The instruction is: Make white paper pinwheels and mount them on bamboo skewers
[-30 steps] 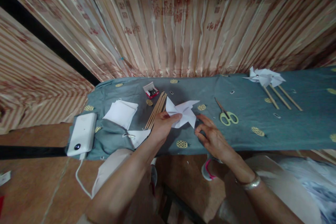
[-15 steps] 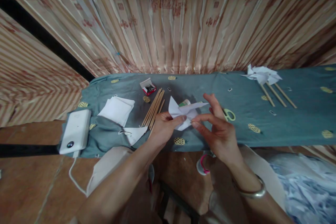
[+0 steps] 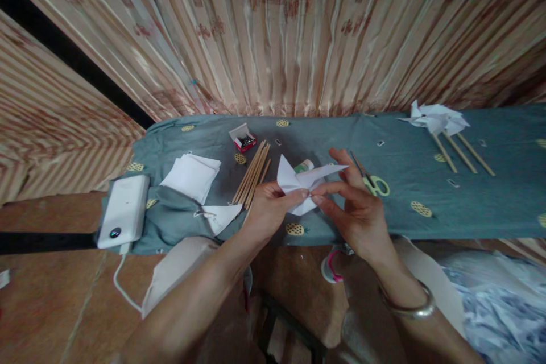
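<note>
Over the near half of the table, a partly folded white paper pinwheel (image 3: 288,173) is between my two hands, one of its points sticking out to the right. My left hand (image 3: 271,205) grips it from the left, thumb pressed on top near its middle. From the right, the thumb and index finger of my right hand (image 3: 358,213) pinch at the middle of the paper, close to my left thumb; the other fingers are raised. Whether a small pin is between those fingertips I cannot tell. Behind the paper lies a partly hidden white and green tube (image 3: 304,166).
Left of my hands lie several wooden sticks (image 3: 252,173), an open box of tacks (image 3: 244,139), stacked white paper (image 3: 191,176), a paper piece (image 3: 222,217) and a white power bank (image 3: 124,210). Scissors (image 3: 377,185) and finished pinwheels (image 3: 439,119) lie to the right.
My right fingertips have come closer to my left thumb at the paper's middle. The view has shifted slightly, and more of the scissors shows.
</note>
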